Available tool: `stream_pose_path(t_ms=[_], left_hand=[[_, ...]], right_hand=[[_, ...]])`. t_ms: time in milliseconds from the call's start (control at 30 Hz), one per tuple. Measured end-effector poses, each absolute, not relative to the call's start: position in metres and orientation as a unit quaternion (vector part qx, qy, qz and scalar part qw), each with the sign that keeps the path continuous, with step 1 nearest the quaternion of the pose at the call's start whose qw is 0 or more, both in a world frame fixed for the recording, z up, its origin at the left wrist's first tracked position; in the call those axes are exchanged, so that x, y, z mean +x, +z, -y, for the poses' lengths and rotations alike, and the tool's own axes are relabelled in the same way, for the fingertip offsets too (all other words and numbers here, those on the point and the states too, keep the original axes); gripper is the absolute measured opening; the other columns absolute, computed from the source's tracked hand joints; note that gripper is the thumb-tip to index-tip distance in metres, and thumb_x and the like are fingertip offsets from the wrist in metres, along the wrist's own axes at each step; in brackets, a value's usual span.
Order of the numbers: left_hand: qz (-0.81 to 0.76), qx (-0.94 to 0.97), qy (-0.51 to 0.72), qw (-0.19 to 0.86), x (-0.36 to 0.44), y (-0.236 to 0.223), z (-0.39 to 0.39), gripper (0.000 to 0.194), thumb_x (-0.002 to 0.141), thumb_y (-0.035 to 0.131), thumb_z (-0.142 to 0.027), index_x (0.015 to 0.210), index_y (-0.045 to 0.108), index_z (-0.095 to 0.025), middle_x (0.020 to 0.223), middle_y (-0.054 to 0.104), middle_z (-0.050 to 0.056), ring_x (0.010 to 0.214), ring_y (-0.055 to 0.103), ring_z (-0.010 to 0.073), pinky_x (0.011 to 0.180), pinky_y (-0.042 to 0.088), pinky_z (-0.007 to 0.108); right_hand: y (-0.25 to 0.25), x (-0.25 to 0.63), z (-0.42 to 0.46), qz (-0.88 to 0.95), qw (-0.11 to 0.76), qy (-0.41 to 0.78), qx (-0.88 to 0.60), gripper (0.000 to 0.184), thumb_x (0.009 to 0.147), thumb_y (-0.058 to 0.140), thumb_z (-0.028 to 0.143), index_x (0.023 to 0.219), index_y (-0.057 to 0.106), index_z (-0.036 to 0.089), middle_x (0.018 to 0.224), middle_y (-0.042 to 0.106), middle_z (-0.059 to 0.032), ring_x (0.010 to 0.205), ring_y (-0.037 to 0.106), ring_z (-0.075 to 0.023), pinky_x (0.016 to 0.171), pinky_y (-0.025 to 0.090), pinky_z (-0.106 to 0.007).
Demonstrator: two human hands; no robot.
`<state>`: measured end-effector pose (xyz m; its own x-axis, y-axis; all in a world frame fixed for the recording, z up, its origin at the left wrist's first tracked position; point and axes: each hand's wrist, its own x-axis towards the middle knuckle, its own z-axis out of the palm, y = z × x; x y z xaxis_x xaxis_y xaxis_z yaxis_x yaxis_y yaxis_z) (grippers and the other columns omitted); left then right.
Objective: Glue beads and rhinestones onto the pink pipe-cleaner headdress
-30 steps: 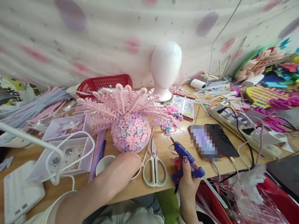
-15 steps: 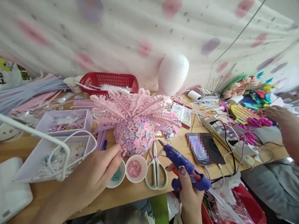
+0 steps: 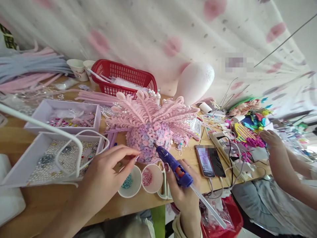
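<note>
Wooden tabletop [image 3: 111, 206] runs beneath us; nearest, our right hand [image 3: 184, 190] is wrapped round the blue glue gun [image 3: 168, 159], a clear glue stick [image 3: 208, 205] jutting from its back; our left hand [image 3: 109, 173] has thumb and forefinger pressed together, though we cannot tell whether a bead sits between them; below the fingertips stand a cup of teal beads [image 3: 135, 190] and, just beside it, a cup of pink beads [image 3: 158, 180].

Beyond lies the flowered ball [image 3: 147, 132], pink fronds [image 3: 148, 110] fanning behind it; half a second ago the nozzle pointed over the scissors [image 3: 162, 190] and our left hand was by the teal cup; now both have come up to the ball, so we judge glue is within reach of its petals; contact we cannot confirm.

Farther back are a red basket [image 3: 112, 90], a white foam head [image 3: 194, 82] and the spotted curtain [image 3: 138, 19].
</note>
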<state>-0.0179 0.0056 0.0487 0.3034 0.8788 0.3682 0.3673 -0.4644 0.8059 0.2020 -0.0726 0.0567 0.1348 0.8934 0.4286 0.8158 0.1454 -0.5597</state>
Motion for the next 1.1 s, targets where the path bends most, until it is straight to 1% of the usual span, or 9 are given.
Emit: stream_pose_path(t_ms=[100, 167, 333, 467, 633, 767, 833, 933, 1100], left_hand=[[-0.418, 0.735, 0.433, 0.312, -0.017, 0.05, -0.005, 0.012, 0.091, 0.066, -0.019, 0.094, 0.072, -0.028, 0.082, 0.076, -0.009, 0.067, 0.07, 0.009, 0.068, 0.056, 0.017], [-0.417, 0.731, 0.44, 0.314, -0.017, 0.05, -0.005, 0.011, 0.091, 0.067, -0.019, 0.092, 0.073, -0.028, 0.079, 0.075, -0.01, 0.064, 0.069, 0.008, 0.066, 0.055, 0.015], [-0.411, 0.733, 0.45, 0.302, -0.012, 0.051, -0.006, 0.011, 0.093, 0.065, -0.018, 0.091, 0.073, -0.026, 0.079, 0.076, -0.008, 0.061, 0.068, 0.0075, 0.065, 0.055, 0.014], [-0.41, 0.739, 0.458, 0.275, -0.008, 0.052, -0.005, 0.011, 0.094, 0.066, -0.017, 0.091, 0.073, -0.025, 0.082, 0.077, -0.008, 0.067, 0.07, 0.0078, 0.068, 0.056, 0.014], [-0.393, 0.755, 0.469, 0.235, -0.005, 0.049, -0.005, 0.01, 0.096, 0.067, -0.017, 0.092, 0.074, -0.023, 0.089, 0.079, -0.005, 0.078, 0.074, 0.0093, 0.08, 0.056, 0.017], [-0.367, 0.767, 0.47, 0.235, -0.001, 0.048, -0.01, 0.01, 0.095, 0.068, -0.013, 0.093, 0.073, -0.02, 0.091, 0.077, -0.002, 0.083, 0.072, 0.0093, 0.079, 0.055, 0.018], [-0.361, 0.771, 0.472, 0.228, 0.003, 0.048, -0.016, 0.011, 0.094, 0.069, -0.01, 0.093, 0.074, -0.02, 0.093, 0.075, -0.002, 0.083, 0.071, 0.0096, 0.078, 0.054, 0.019], [-0.353, 0.783, 0.476, 0.189, 0.012, 0.048, -0.026, 0.012, 0.092, 0.071, -0.008, 0.093, 0.076, -0.019, 0.091, 0.072, 0.0, 0.083, 0.069, 0.0117, 0.077, 0.054, 0.023], [-0.351, 0.802, 0.466, 0.128, 0.023, 0.045, -0.039, 0.009, 0.091, 0.074, -0.01, 0.09, 0.079, -0.017, 0.085, 0.068, 0.002, 0.082, 0.065, 0.0162, 0.074, 0.053, 0.03]], right_hand=[[0.055, 0.202, 0.073, 0.646, 0.382, 0.058, -0.659, 0.03, 0.096, 0.063, 0.03, 0.072, 0.048, 0.022, 0.065, 0.046, 0.0036, 0.059, 0.048, -0.0137, 0.053, 0.034, -0.027], [0.054, 0.203, 0.074, 0.645, 0.382, 0.065, -0.659, 0.03, 0.096, 0.064, 0.03, 0.071, 0.048, 0.022, 0.065, 0.046, 0.0038, 0.057, 0.047, -0.0129, 0.053, 0.034, -0.026], [0.053, 0.206, 0.076, 0.643, 0.387, 0.081, -0.655, 0.029, 0.096, 0.065, 0.031, 0.073, 0.05, 0.022, 0.066, 0.047, 0.0039, 0.058, 0.048, -0.0129, 0.053, 0.035, -0.027], [0.053, 0.207, 0.074, 0.652, 0.39, 0.079, -0.645, 0.029, 0.096, 0.064, 0.031, 0.072, 0.05, 0.022, 0.064, 0.046, 0.0039, 0.058, 0.049, -0.0132, 0.052, 0.033, -0.026], [0.057, 0.208, 0.072, 0.661, 0.389, 0.068, -0.638, 0.031, 0.095, 0.065, 0.032, 0.07, 0.049, 0.021, 0.063, 0.047, 0.0037, 0.057, 0.048, -0.0126, 0.052, 0.034, -0.026], [0.055, 0.212, 0.076, 0.657, 0.385, 0.103, -0.64, 0.027, 0.095, 0.065, 0.034, 0.073, 0.057, 0.02, 0.066, 0.05, 0.0023, 0.061, 0.052, -0.0138, 0.055, 0.037, -0.027], [0.051, 0.215, 0.081, 0.645, 0.407, 0.118, -0.636, 0.024, 0.095, 0.066, 0.034, 0.077, 0.061, 0.02, 0.067, 0.051, 0.0026, 0.06, 0.052, -0.0136, 0.055, 0.037, -0.027], [0.04, 0.221, 0.091, 0.609, 0.458, 0.123, -0.636, 0.019, 0.097, 0.066, 0.034, 0.084, 0.066, 0.02, 0.068, 0.054, 0.0026, 0.059, 0.053, -0.0138, 0.055, 0.038, -0.028], [0.024, 0.233, 0.102, 0.569, 0.5, 0.121, -0.642, 0.018, 0.098, 0.065, 0.034, 0.087, 0.07, 0.021, 0.071, 0.06, 0.0017, 0.058, 0.055, -0.0138, 0.056, 0.04, -0.028]])
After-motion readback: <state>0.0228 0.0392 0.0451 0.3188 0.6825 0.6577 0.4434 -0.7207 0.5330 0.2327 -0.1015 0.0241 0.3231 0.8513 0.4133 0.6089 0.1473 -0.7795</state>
